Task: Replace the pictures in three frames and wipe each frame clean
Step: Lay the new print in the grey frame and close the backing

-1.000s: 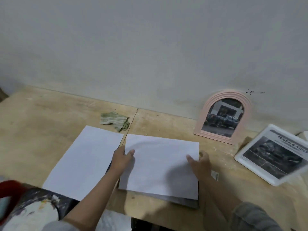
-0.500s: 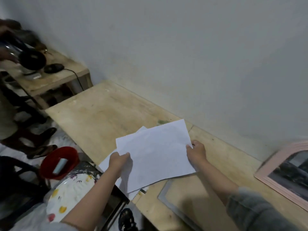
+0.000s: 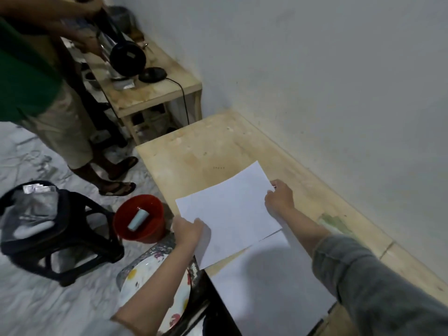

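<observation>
Against a pale grey wall, pale plywood bench (image 3: 218,151); at frame centre, plain white paper sheet (image 3: 230,214) pinched by left hand (image 3: 188,232) and right hand (image 3: 278,198), each grip narrow on an edge. Likely mid picture-swap: sheet being carried aside, above second white sheet (image 3: 266,282) at lower centre. Next, probably set down flat, clear of red plastic bucket (image 3: 139,218); no frames visible.

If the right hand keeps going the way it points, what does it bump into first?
Probably nothing soon: past the right hand and its paper lies bare table, then the table's far edge. Depth is unclear.

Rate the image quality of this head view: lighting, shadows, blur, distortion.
Head view: dim, cool light; soft shadows under the white sheet and both forearms; the floor and plastic stool smear with motion blur; wide-angle bending curves the wooden table edge; no glare; left hand and right hand stay fairly sharp.
</observation>
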